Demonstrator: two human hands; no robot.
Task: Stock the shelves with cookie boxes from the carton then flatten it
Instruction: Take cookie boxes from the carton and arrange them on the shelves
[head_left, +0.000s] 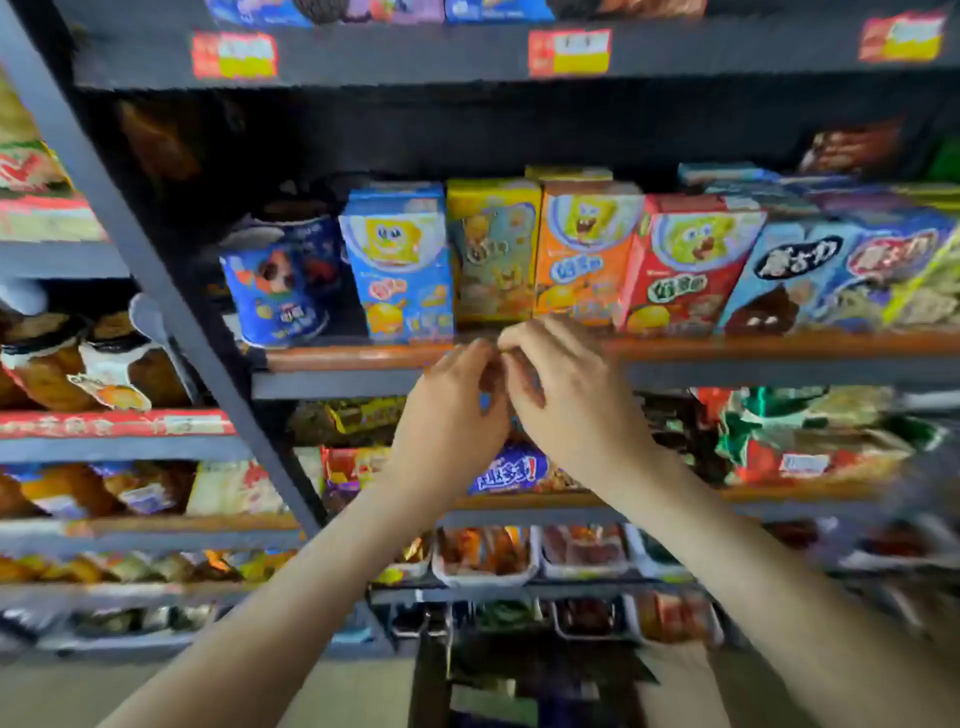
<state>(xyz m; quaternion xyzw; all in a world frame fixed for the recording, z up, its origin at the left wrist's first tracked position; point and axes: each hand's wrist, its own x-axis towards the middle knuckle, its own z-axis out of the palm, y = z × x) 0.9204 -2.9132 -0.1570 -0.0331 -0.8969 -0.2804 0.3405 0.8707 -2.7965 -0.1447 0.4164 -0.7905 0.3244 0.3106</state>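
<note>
We've got boxes (587, 254) packed side by side along the shelf (779, 347); the only open room runs above their tops.

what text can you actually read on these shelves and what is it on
"趣多多!": purple packet on the lower shelf, behind the wrists.
"魔古力", likely but soft: light blue box.
Logos on the cartoon boxes: too blurred to read.
Price tags on the shelf edges: too blurred to read.

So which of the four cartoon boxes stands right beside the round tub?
The blue box, leftmost in the row beside the tub; the yellow box, orange box and red box stand farther right.
</note>
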